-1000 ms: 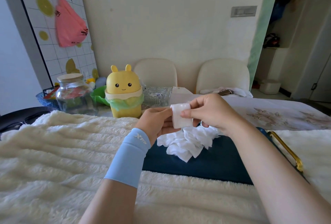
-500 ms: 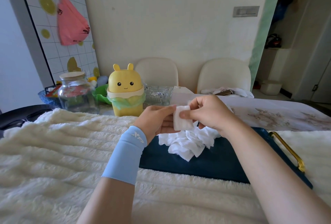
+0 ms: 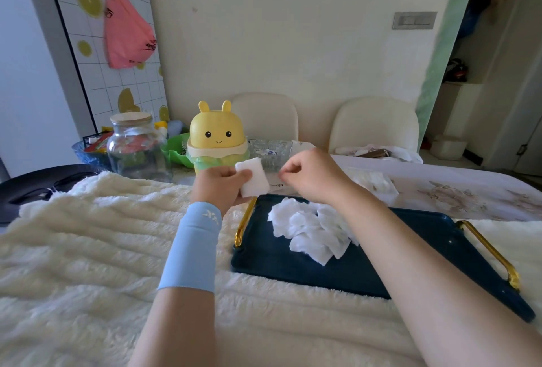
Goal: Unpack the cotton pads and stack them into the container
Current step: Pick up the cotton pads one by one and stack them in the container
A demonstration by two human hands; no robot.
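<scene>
Near the tray [image 3: 293,269], left hand [image 3: 218,187] around cotton pads [image 3: 252,177], right hand [image 3: 315,176] curled empty (sleeve logo [image 3: 211,217] illegible)

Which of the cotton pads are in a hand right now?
The neat white stack gripped in the left hand, raised in the air. The other pads lie loose in a crumpled pile on the dark blue tray.

Left hand [image 3: 220,187] raised, fingers [image 3: 245,174] gripping a pad stack [image 3: 253,178]; right hand [image 3: 313,176] beside it, fingers curled.
</scene>
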